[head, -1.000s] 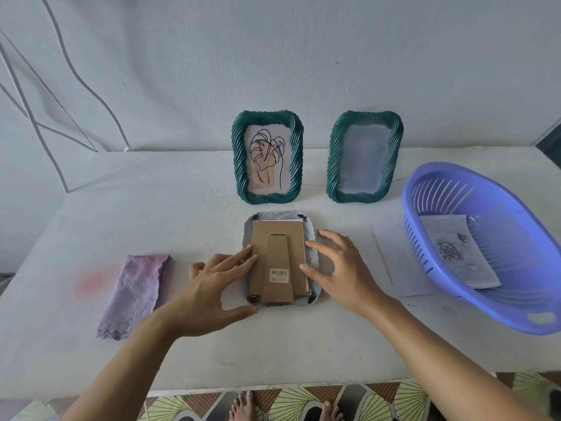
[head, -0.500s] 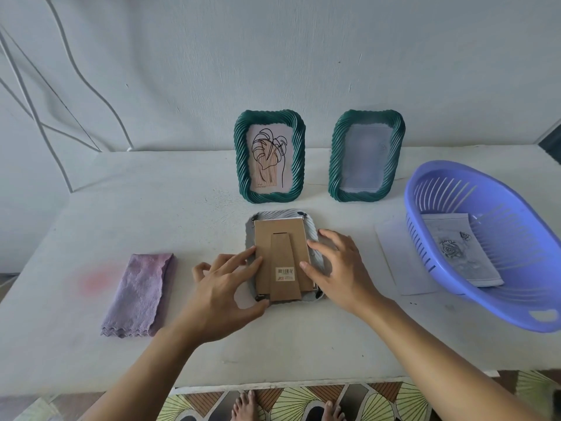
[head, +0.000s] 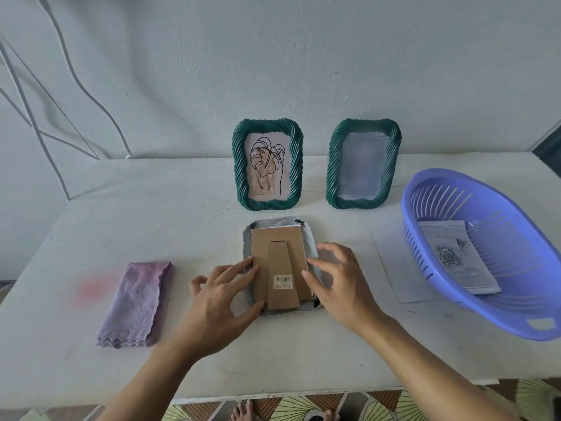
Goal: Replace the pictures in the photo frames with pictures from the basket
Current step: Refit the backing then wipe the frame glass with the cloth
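Left hand (head: 218, 299) and right hand (head: 343, 287) edged inward, open-fingered grip touching brown cardboard back (head: 261, 249).

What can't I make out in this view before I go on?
Head view only:
- Face-down frame: its front and picture, turned to the table.
- Any lower clips: covered by left hand and right hand.
- Right standing frame: picture too washed out to read.
- Basket: far right side cut by the image edge; any sheets under the top picture hidden.
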